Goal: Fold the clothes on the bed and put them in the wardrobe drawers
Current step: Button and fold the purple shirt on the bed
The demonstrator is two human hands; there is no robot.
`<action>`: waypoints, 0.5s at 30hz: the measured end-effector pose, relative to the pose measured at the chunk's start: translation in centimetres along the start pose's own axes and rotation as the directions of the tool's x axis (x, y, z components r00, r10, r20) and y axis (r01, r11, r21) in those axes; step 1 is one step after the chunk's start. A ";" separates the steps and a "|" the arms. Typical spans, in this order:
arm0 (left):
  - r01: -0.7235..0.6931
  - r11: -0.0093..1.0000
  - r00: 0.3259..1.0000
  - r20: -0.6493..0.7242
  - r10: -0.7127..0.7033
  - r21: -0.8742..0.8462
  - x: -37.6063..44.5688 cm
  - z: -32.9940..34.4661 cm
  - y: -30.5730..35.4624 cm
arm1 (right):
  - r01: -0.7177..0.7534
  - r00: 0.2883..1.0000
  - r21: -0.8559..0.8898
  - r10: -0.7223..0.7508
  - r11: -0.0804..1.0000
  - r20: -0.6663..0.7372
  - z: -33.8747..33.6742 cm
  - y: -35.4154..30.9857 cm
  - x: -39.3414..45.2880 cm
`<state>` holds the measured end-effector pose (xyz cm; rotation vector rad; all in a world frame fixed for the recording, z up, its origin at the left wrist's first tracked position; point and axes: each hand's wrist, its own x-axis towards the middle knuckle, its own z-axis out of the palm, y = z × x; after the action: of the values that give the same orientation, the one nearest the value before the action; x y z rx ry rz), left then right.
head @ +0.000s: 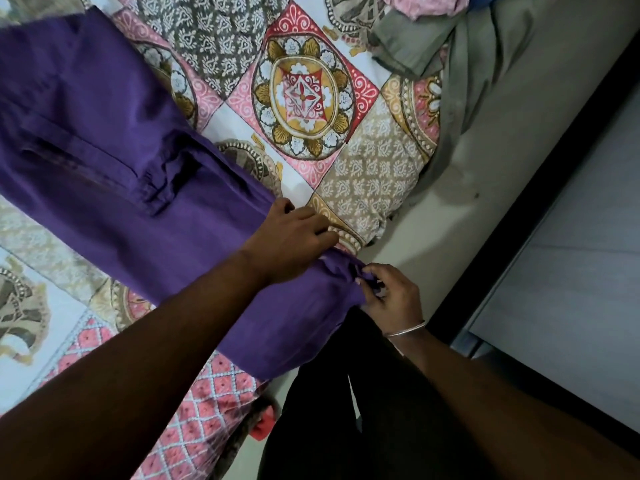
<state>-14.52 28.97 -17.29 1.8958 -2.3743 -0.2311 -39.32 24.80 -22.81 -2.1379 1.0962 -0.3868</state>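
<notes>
A purple garment [114,143] lies spread across the patterned bedsheet [304,95], reaching from the upper left down to the bed's near edge. My left hand [294,237] rests on the garment near its right edge, fingers curled over the cloth's border. My right hand [388,292], with a thin bangle on the wrist, pinches the bunched purple corner that hangs at the bed's edge. A grey-green garment [446,53] lies crumpled at the upper right of the bed, with a pink cloth [433,5] beyond it.
The pale floor [460,216] runs along the right of the bed. A dark strip and a grey panel [571,271] stand at the far right. My dark clothing [346,410] fills the bottom middle. A small red object [263,424] lies by the bed's lower edge.
</notes>
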 end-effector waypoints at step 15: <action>-0.147 0.988 0.988 0.044 0.149 -0.048 0.8 0.4 0.4 | 0.251 0.965 -0.125 -0.238 0.960 0.106 -1.2 1.7 -0.6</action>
<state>-15.13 28.27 -17.66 1.7031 -2.5044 -0.3179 -41.33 24.03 -23.11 -2.3993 0.8304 -0.3320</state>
